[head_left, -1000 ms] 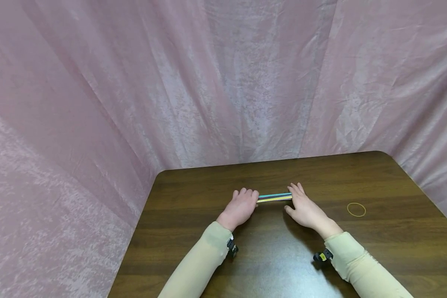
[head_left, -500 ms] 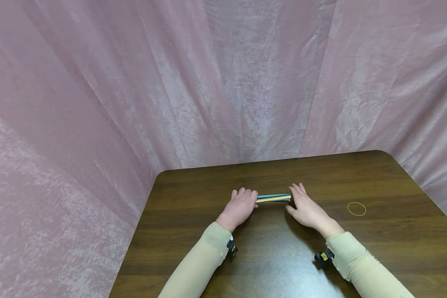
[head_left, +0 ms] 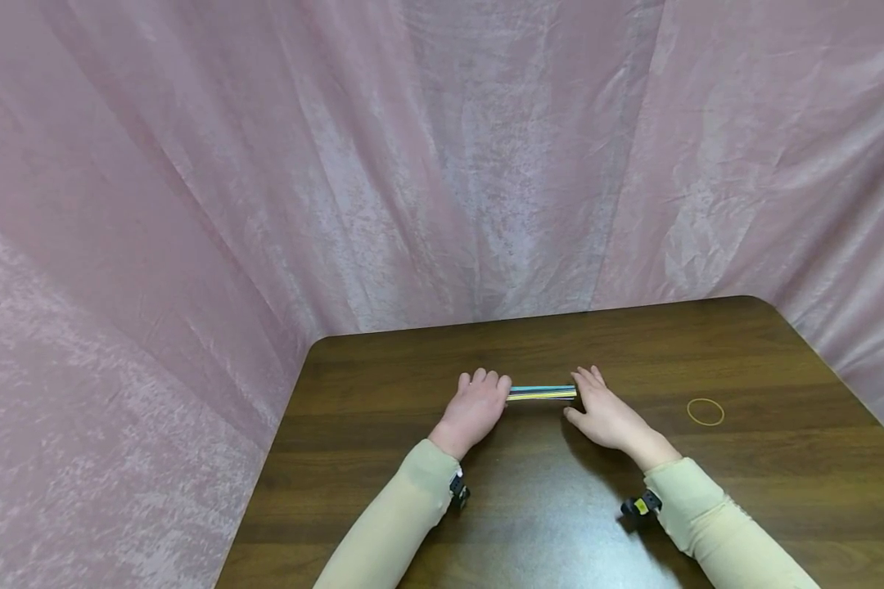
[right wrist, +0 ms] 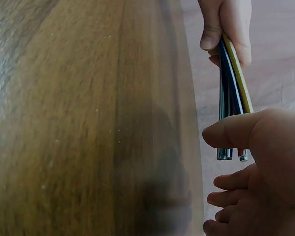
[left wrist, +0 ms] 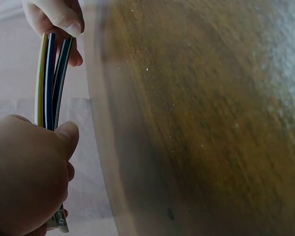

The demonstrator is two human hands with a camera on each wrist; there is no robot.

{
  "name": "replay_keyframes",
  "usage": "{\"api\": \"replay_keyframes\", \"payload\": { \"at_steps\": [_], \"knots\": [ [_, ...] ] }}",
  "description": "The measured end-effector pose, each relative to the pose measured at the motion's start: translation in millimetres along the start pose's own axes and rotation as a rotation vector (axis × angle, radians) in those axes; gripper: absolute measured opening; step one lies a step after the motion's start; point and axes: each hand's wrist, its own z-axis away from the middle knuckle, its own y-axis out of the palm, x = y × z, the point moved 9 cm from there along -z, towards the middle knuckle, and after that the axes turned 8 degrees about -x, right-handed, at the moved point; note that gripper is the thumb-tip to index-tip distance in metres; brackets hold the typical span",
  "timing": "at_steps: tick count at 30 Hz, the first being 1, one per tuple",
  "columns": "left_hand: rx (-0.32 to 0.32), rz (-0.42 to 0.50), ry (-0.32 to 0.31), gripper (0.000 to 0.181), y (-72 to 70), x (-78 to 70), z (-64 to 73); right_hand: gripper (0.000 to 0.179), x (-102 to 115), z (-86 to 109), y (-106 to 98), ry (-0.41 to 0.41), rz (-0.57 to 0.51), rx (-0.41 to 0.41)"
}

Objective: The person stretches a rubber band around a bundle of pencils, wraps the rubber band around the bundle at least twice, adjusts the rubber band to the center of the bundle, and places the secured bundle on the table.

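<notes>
A bundle of slim pencils (head_left: pixel 542 393), with yellow, blue and black among their colours, lies sideways between the two hands in the head view. My left hand (head_left: pixel 475 411) grips the bundle around its left part, thumb pressed along it, in the left wrist view. Ribbed metal ends (left wrist: pixel 61 221) stick out below that hand. At the other end of the bundle is my right hand (head_left: pixel 606 415), its fingers extended and thumb apart. In the right wrist view the thumb crosses in front of the pencils (right wrist: pixel 233 81); whether it touches them I cannot tell.
A thin yellow rubber band (head_left: pixel 705 412) lies in a loop on the brown wooden table (head_left: pixel 545 507), right of the right hand. Pink curtains (head_left: pixel 486 164) hang behind the table and along its sides.
The right hand has shifted slightly right from the pencil ends, which now show. The ends, fanned out half a second ago, now sit closer together. The left hand stays almost in place.
</notes>
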Motion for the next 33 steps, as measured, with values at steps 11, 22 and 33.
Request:
{"api": "replay_keyframes", "payload": {
  "at_steps": [11, 22, 33],
  "knots": [
    [-0.011, -0.016, 0.003, 0.008, -3.0, -3.4, -2.7, 0.066, -5.6, 3.0, 10.0, 0.05, 0.021, 0.086],
    [0.024, -0.024, 0.014, 0.006, -3.3, -3.3, -2.0, 0.059, 4.1, 2.3, 12.5, -0.017, -0.1, 0.101],
    [-0.005, -0.034, 0.007, 0.008, -6.2, -1.8, -4.0, 0.075, -1.1, 0.9, 1.6, 0.029, -0.199, 0.026]
  ]
}}
